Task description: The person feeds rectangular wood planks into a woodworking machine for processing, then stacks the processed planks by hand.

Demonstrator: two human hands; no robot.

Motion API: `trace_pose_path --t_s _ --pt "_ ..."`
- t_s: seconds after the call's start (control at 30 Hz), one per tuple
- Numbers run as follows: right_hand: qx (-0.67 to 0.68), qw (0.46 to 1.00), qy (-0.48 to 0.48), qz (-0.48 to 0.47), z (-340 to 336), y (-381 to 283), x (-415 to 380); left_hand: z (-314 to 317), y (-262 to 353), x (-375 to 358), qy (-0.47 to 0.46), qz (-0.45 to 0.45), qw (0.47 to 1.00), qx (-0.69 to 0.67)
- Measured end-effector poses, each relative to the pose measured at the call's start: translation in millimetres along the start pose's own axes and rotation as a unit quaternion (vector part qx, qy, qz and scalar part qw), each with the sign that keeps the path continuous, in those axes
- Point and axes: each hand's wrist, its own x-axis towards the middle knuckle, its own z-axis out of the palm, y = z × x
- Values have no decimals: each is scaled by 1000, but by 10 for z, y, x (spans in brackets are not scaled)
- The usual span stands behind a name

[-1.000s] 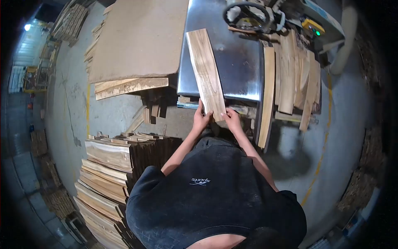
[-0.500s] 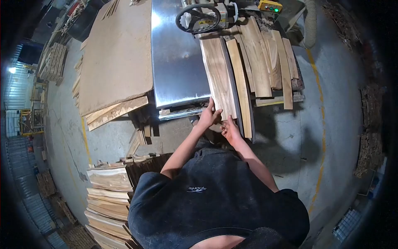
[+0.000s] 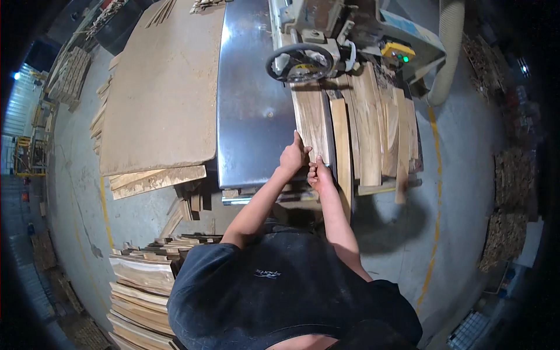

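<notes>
A wooden board [image 3: 312, 116] lies lengthwise on the steel machine table [image 3: 251, 122], its far end under a woodworking machine with a black handwheel [image 3: 300, 62]. At the near left corner, my left hand [image 3: 294, 155] grips the board, its index finger stretched along the left edge. My right hand [image 3: 319, 174] closes on the near end, thumb on top and fingers curled below. Both hands are close together. Just right of the board runs a dark straight fence [image 3: 328, 116], with a narrow wood strip [image 3: 342, 140] beyond it.
Several boards [image 3: 370, 134] lie right of the fence. A large brown sheet [image 3: 160, 93] covers the surface at left. Stacked boards [image 3: 140, 291] stand on the floor beside me at lower left. A yellow switch box [image 3: 398, 52] with a green light and a ribbed hose [image 3: 449, 52] are at upper right.
Both hands have moved forward with the board, and more of its far end is under the machine. The camera view has also shifted.
</notes>
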Motion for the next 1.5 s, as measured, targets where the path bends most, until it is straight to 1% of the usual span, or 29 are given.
trace_pose_path --t_s 0.07,0.13,0.17,0.23,0.27,0.3,0.33,0.43,0.53,0.6,0.67,0.73,0.8,0.9,0.93,0.97,1.0,1.03,1.07,1.1,1.13,1.17,1.2,1.23,1.27,1.3,1.33,1.4,1.5 --pt "0 1000 4 -1 103 -64 67 -185 84 141 -26 -9 999 -23" --pt "-19 997 53 -50 225 -113 140 -272 84 268 -21 8 1000 -16" --pt "-2 998 49 -44 280 -166 180 -257 -11 356 -11 7 1000 -20" --pt "-9 997 49 -50 398 -290 225 -231 -247 518 56 149 974 -160" --pt "-6 997 57 -51 443 -342 247 -307 -297 531 64 148 973 -162" --pt "-9 997 51 -51 458 -396 293 -611 -172 429 -36 101 961 -253" --pt "-20 998 40 -54 460 -448 360 -786 -110 360 -135 53 929 -340" --pt "-38 996 40 -72 566 -597 485 -659 -295 250 -65 98 939 -322" --pt "-39 996 38 -70 666 -758 667 -553 -368 169 28 258 926 -275" --pt "-41 997 35 -57 723 -893 801 -592 -353 127 -10 266 927 -264" --pt "-71 992 67 -77 900 -984 855 -613 -340 123 5 270 928 -258" --pt "-68 990 71 -101 1021 -1056 953 -621 -337 127 5 266 929 -257" --pt "-90 981 61 -163 1098 -1102 1053 -574 -340 101 20 256 933 -254" --pt "-112 948 -75 -287 1012 -1091 1442 -506 -456 53 82 304 915 -252" --pt "-165 944 -109 -266 1042 -1100 1259 -470 -500 4 119 312 910 -246" --pt "-236 918 -71 -310 1040 -993 1183 -453 -576 -56 117 296 916 -246" --pt "-223 933 -76 -273 1015 -966 1156 -433 -672 -135 122 274 920 -252" --pt "-252 905 -96 -328 909 -829 1063 -368 -774 -187 154 258 918 -257" --pt "-249 898 -101 -347 865 -696 850 -330 -916 -340 182 244 915 -263" --pt "-315 852 -39 -417 892 -522 677 -325 -1053 -595 240 198 913 -263" --pt "-310 814 -74 -486 773 -387 748 -347 -1094 -846 261 127 910 -296" --pt "-384 734 -53 -557 691 -281 690 -355 -1113 -1038 274 71 900 -330" --pt "-398 726 -82 -555 718 -238 680 -299 -1213 -1298 324 33 884 -335" --pt "-436 704 -66 -556 814 -252 534 -276 -1292 -1618 368 29 871 -326" --pt "-470 684 -45 -556 890 -226 420 -226 -1380 -2020 383 -30 879 -281" --pt "-449 700 -60 -552 938 -125 408 -71 -1538 -2796 385 -101 878 -268" --pt "-426 716 -55 -551 894 -244 490 72 -1654 -3193 383 -120 874 -274" --pt "-420 699 -71 -574 850 -279 622 348 -1768 -4082 379 -210 871 -230" --pt "-442 646 -58 -619 709 -140 452 921 -1730 -5269 475 -383 766 -205"
